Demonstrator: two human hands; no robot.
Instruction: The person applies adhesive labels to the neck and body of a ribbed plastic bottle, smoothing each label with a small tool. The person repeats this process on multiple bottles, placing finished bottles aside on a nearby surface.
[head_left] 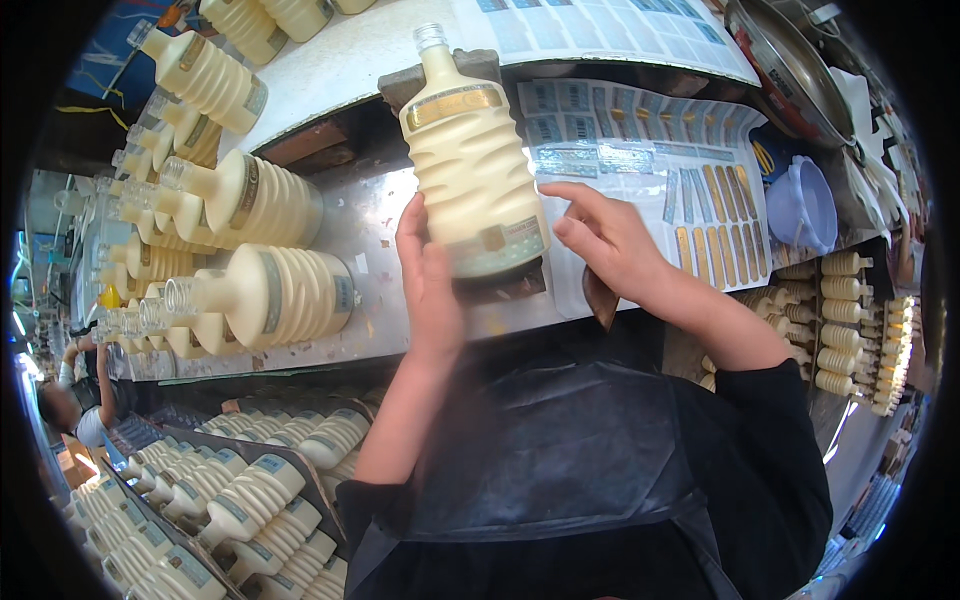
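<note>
Cream-coloured, spiral-ribbed bottle (475, 180) at the middle of the work area, between the two hands, over a pale, scuffed metal tabletop (375, 300). Points mouth-first away from the body, toward the far side of the tabletop, with the base nearest the black, glossy apron (590, 450). Runs lengthwise from near to far, with a slight lean to the left at the neck end. Lies close to a rough grey block (400, 85) behind the shoulder; unclear whether in contact.

Looks smooth and softly glossy, with slanting wavy ridges around the body, a short, clear, threaded neck, a gold band across the shoulder, and a grey-green label with a brownish emblem low on the front.

Along the lower left side, the curved fingers of the left hand (430, 288), apparently touching; slightly blurred, with firmness of grip impossible to tell. At the opposite edge, the right hand (618, 245), with index finger and thumb extended and apart; impossible to tell whether the hidden fingers hold the brown, pointed piece (602, 300) beneath the palm.

Farther right, gold strip labels (716, 195) and a lilac-blue plastic bucket (800, 205). At left, a cluster of similar cream bottles (300, 290).
</note>
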